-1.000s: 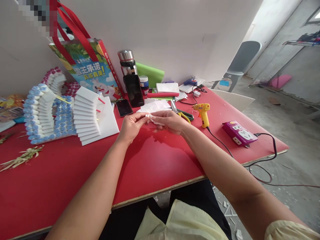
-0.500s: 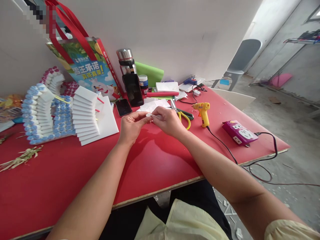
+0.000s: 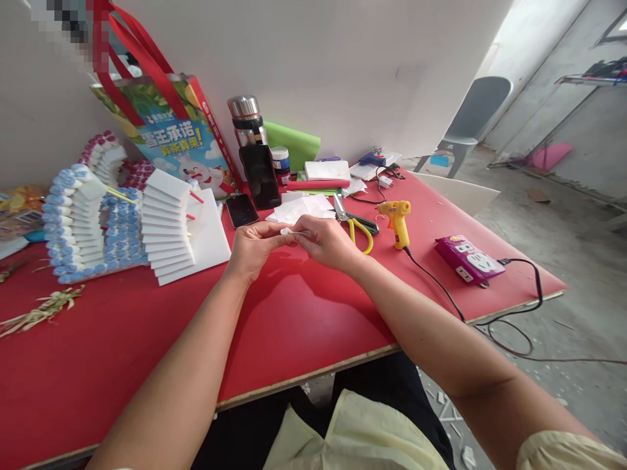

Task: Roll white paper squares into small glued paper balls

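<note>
Both hands meet above the red table, pinching a small white strip (image 3: 287, 231) that looks like paper with a thicker, rolled end. My left hand (image 3: 253, 248) grips it at thumb and fingertips. From the other side, my right hand (image 3: 327, 241) closes thumb and fingers on its thin part. Fingers partly hide the strip. White paper sheets (image 3: 300, 207) lie just behind the hands. Yellow-handled pliers or cutters (image 3: 361, 235) rest beside my right hand, and a phone (image 3: 241, 210) lies flat behind my left.
A yellow glue gun (image 3: 398, 222) stands at right, near a purple power strip (image 3: 467, 260) with trailing cords. At left are stacked white stepped panels (image 3: 166, 225) and blue-white rolled pieces (image 3: 68, 222). A printed bag (image 3: 171, 140), a flask (image 3: 246, 121) and an upright phone (image 3: 260, 176) stand behind.
The white strip has turned and shifted slightly left and down between the fingers. Both hands have moved only a little and still pinch it.
</note>
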Demonstrator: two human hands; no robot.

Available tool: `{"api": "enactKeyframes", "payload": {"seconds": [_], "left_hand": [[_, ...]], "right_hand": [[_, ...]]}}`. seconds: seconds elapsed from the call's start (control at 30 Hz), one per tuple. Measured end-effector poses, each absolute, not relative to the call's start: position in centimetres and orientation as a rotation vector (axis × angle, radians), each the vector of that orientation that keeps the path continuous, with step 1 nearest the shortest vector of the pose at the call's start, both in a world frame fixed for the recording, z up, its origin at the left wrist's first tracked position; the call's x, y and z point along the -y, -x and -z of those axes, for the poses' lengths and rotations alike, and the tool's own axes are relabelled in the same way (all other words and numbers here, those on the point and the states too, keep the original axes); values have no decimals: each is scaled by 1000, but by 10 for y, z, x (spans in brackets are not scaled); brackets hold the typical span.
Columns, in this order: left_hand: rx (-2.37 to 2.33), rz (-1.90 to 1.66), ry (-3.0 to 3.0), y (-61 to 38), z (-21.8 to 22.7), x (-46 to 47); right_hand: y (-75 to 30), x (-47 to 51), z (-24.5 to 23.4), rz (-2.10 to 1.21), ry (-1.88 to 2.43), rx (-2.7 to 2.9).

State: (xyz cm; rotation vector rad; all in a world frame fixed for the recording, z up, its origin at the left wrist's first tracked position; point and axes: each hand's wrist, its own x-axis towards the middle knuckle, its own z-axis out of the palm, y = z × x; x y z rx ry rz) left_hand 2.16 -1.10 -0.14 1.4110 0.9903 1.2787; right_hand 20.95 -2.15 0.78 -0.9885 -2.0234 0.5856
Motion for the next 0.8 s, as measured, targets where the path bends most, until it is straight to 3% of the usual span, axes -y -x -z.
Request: {"api": "enactKeyframes", "payload": {"seconds": [0.37, 0.8], "left_hand": [[-985, -1223, -1567, -24, 2, 12], [-975, -1213, -1607, -32, 8, 13]], "right_hand": [[-220, 15, -11, -1092, 831, 1886], [-212, 7, 3, -863, 1047, 1852]]}}
